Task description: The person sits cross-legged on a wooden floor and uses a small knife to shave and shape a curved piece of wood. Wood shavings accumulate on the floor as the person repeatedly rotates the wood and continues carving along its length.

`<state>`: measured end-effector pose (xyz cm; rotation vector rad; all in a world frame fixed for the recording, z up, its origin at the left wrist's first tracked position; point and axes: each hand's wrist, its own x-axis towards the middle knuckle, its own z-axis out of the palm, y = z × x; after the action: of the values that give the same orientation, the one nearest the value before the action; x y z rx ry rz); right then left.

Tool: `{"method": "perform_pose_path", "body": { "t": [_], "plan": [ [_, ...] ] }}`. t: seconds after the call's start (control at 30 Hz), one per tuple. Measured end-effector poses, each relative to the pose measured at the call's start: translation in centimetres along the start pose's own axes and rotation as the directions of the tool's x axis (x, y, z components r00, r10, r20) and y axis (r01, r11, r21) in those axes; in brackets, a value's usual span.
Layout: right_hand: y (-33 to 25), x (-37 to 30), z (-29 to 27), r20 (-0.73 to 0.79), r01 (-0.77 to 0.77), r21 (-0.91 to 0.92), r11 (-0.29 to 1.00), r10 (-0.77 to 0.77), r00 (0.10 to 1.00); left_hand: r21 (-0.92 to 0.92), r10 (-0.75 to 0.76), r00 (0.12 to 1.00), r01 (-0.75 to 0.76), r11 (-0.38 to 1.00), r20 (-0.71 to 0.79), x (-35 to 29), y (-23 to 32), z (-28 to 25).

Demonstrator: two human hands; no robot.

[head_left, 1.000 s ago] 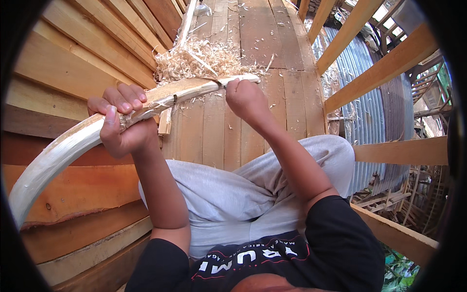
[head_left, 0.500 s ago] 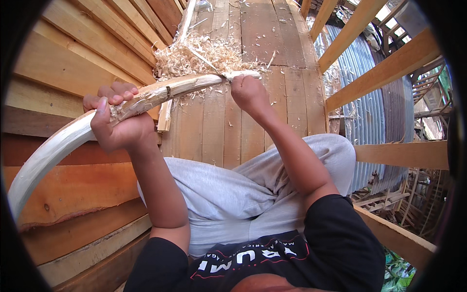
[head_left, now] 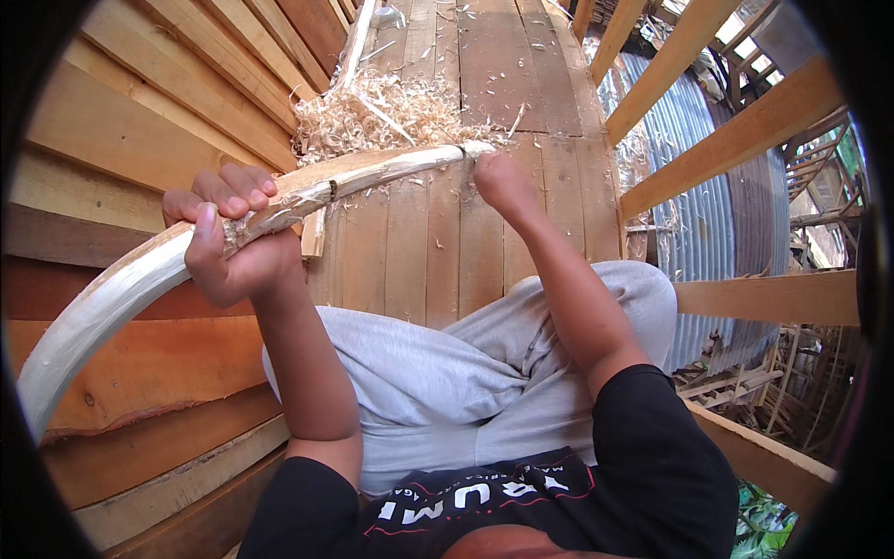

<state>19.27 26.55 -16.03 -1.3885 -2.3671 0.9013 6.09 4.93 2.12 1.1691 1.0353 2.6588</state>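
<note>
A long pale wooden pole (head_left: 116,278), stripped of bark and looking curved in this view, runs from the lower left up to the middle. My left hand (head_left: 231,233) is wrapped round it where its surface is rough and splintered. Near the pole's far right end, my right hand (head_left: 506,184) is closed on a knife (head_left: 463,150). Only a short dark bit of the blade shows across the wood; the fist hides the handle.
Curled wood shavings (head_left: 358,116) lie heaped on the plank floor (head_left: 521,79) beyond the pole. A stacked-board wall (head_left: 121,121) rises at the left. Wooden railing bars (head_left: 736,135) stand at the right, with corrugated metal roofing (head_left: 689,186) beyond.
My right hand and the knife have slid rightward along the pole toward its end. A long shaving that hung at the blade now lies on the heap. The left hand has shifted slightly right.
</note>
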Motion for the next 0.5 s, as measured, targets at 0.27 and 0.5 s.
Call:
{"method": "perform_pose_path", "body": {
  "t": [0.27, 0.5],
  "plan": [
    [-8.7, -6.0, -4.0, 0.132, 0.113, 0.076, 0.991, -0.123, 0.984, -0.014, 0.03, 0.997, -0.032, 0.999, -0.076, 0.0, 0.1, -0.2],
    [-0.3, 0.2, 0.9, 0.076, 0.0, 0.065, 0.998, -0.005, 0.997, 0.011, -0.018, 0.977, 0.021, 1.0, -0.21, 0.4, -0.1, -1.3]
  ]
}}
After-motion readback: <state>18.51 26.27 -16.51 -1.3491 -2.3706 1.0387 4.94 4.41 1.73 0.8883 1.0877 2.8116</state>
